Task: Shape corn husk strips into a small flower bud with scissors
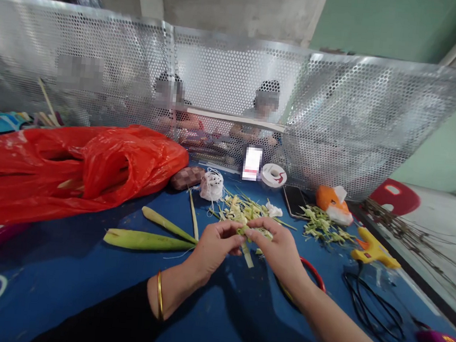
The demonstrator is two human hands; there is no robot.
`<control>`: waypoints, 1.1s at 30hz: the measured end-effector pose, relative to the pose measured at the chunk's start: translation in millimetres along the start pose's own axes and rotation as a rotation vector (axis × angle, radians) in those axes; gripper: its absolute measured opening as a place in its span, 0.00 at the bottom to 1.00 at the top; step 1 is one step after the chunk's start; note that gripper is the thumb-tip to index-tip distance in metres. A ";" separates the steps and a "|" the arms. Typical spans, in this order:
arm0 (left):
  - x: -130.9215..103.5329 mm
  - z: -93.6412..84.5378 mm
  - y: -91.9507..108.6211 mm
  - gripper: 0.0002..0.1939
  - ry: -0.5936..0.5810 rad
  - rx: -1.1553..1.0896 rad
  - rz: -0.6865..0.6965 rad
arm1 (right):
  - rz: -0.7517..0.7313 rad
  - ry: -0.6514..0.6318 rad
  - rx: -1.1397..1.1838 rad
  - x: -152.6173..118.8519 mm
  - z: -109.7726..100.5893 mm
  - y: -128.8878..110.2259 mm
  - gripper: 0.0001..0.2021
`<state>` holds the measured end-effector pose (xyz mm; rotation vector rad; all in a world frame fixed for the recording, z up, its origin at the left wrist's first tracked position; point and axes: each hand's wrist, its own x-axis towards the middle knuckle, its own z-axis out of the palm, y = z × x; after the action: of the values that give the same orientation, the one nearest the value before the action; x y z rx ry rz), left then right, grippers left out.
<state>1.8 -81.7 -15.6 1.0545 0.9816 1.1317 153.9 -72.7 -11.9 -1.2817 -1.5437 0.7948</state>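
Observation:
My left hand (211,249) and my right hand (279,247) meet over the middle of the blue table. Both are closed, thumbs and forefingers pinching a pale green leaf strip (248,255) whose loose end hangs below the fingertips. Just behind them lies a heap of shredded green leaf pieces (238,206), partly covered by my fingers. Left of my left hand are a broad green leaf sheath (144,240) and a narrower one (167,223). A red ring-shaped edge (315,273) shows beneath my right forearm, mostly hidden.
A red plastic bag (73,163) fills the left. Behind sit white string (212,184), a ribbon roll (274,175) and a phone (295,201). At right are leaf scraps (322,225), a tissue pack (334,203) and a yellow glue gun (376,250) with its cord. Two people sit beyond the perforated screen.

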 end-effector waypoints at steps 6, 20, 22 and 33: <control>0.3 -2.2 3.2 0.10 -0.072 0.031 -0.092 | 0.293 -0.176 0.358 3.2 -4.8 -2.9 0.11; -2.8 2.3 -1.3 0.19 -0.181 0.031 -0.224 | 0.482 -0.143 0.661 -2.8 4.2 -2.6 0.11; -2.9 2.3 -2.9 0.20 -0.154 0.062 -0.213 | 0.480 -0.137 0.651 -4.6 5.9 -4.9 0.11; -6.1 3.5 -2.6 0.15 -0.338 0.203 -0.199 | 0.394 0.005 0.620 -1.2 7.9 -0.7 0.13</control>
<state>4.7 -88.5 -16.9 1.2339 0.9182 0.6731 146.3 -73.4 -14.3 -1.1124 -0.9228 1.3889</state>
